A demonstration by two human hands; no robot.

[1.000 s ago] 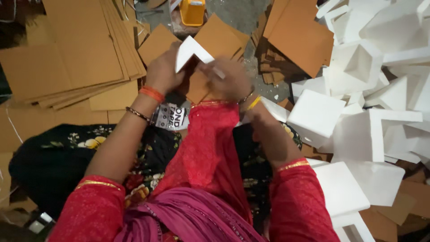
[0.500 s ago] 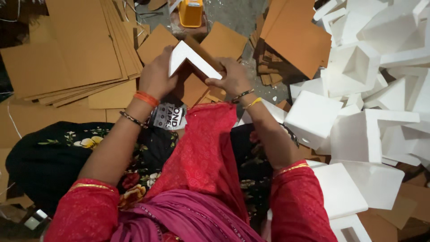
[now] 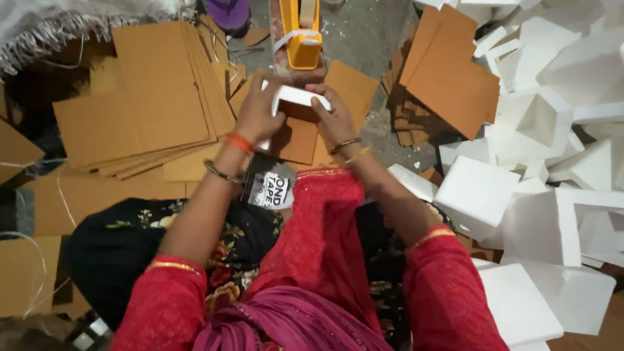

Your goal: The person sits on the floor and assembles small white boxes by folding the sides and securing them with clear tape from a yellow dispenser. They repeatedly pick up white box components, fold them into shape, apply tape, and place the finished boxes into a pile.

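Observation:
Both my hands hold one white foam corner piece out in front of me. My left hand grips its left end, and my right hand pinches its right end. Under the piece lie small brown cardboard squares. A yellow tape dispenser stands just beyond the piece on the grey floor. A roll of tape in a printed wrapper rests on my lap below my left wrist.
A fanned stack of brown cardboard sheets lies to the left. More cardboard sheets lean at the upper right. A heap of white foam blocks and corner pieces fills the right side. A purple sandal sits at the top.
I have lifted the foam piece forward toward the tape dispenser and turned it flatter. Both hands moved away from my lap with it.

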